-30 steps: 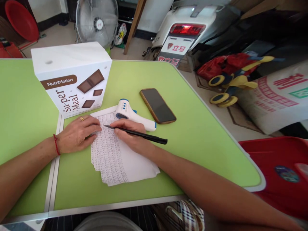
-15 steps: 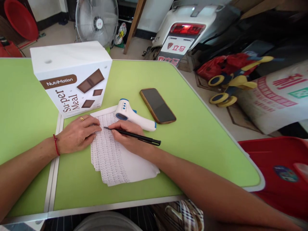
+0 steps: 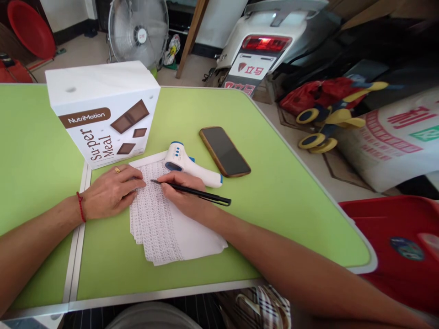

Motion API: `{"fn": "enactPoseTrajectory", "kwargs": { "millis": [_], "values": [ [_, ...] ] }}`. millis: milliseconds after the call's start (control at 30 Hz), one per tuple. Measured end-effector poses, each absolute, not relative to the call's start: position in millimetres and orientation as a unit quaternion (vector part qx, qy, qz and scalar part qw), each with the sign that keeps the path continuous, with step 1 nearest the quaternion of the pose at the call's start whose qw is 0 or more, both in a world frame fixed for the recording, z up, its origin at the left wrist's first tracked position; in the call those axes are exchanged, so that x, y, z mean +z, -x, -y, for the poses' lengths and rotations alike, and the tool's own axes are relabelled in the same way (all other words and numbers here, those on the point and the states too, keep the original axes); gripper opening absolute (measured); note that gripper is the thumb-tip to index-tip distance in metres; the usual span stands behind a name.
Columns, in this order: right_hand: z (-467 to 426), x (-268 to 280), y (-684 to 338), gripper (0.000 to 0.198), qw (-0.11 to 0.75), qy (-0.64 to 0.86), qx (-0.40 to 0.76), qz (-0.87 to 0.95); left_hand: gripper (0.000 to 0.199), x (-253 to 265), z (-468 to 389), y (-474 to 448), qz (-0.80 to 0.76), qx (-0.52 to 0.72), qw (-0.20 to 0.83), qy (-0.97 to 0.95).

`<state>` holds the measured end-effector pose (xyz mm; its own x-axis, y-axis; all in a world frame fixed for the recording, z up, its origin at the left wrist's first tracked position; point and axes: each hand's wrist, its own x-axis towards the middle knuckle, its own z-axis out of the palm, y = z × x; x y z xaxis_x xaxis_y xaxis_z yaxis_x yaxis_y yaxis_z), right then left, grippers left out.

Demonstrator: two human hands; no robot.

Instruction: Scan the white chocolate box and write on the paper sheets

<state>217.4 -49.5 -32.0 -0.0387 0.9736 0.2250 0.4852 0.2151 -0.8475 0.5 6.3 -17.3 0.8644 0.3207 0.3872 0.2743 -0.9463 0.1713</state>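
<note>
Several sheets of paper (image 3: 161,228) lie stacked on the green table, their left part covered in rows of small handwriting. My right hand (image 3: 183,194) is closed around a black pen (image 3: 197,192), its tip low over the written rows; whether it touches the paper I cannot tell. Flat at the sheets' left edge rests my left hand (image 3: 115,192), fingers stretched out and holding nothing, a gold ring on one finger. Just beyond my right hand a white and blue infrared thermometer (image 3: 194,169) lies across the top of the paper.
A phone (image 3: 225,151) lies right of the thermometer. The white NutriMotion box (image 3: 103,114) stands behind my left hand. A metal seam runs across the green table (image 3: 274,201). Beyond are a fan (image 3: 139,34), a white scooter (image 3: 264,45) and a red chair (image 3: 387,228).
My right hand has shifted the pen slightly to the right, its tip a little higher over the page. My left hand is almost still.
</note>
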Motion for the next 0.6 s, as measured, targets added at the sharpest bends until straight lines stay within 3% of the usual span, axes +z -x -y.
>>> {"fn": "enactPoseTrajectory", "kwargs": {
  "millis": [600],
  "values": [
    [50.2,-29.7,-218.7,0.015,0.394,0.572,0.315,0.647,0.024,-16.0,-6.4,-0.5,-0.154,0.196,0.057,-0.967]
  ]
}}
